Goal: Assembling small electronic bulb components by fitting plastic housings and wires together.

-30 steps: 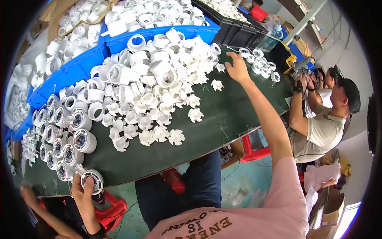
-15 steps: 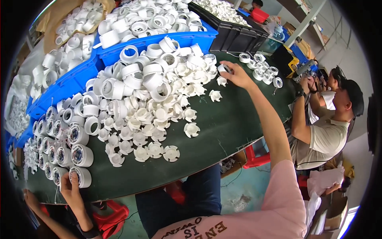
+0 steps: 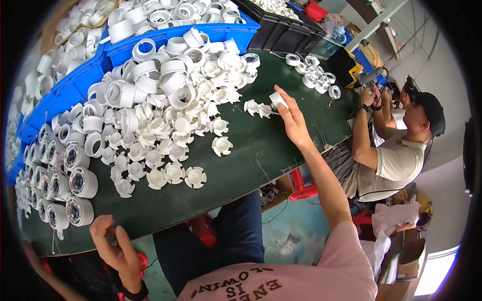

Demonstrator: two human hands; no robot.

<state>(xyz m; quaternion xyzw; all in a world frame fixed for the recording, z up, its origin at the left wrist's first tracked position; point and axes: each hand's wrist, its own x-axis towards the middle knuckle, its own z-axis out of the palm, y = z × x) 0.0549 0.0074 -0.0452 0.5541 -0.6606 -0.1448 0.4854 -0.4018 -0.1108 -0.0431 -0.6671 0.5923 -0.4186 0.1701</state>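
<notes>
My right hand (image 3: 293,120) holds a small white cylindrical part (image 3: 277,101) between thumb and fingers, just above the green table. Two white finned impellers (image 3: 252,106) lie close to its left. At the table's near left edge my left hand (image 3: 118,249) is raised with fingers apart, holding nothing. Closest to it is a white round housing (image 3: 79,211) with a circuit-like face, the nearest in a block of several similar housings. Loose impellers (image 3: 195,177) spread over the table between my hands.
White ring-shaped casings (image 3: 145,75) heap up before a blue bin (image 3: 183,37). Beside it stands a black crate (image 3: 281,35). Small round parts (image 3: 311,75) cluster at the far right, near a co-worker (image 3: 396,140). Another person's arm (image 3: 42,273) shows at lower left.
My left hand has let go of the nearest housing and drawn back toward the table edge. My right hand has brought the small cylindrical part nearer. The whole view has shifted.
</notes>
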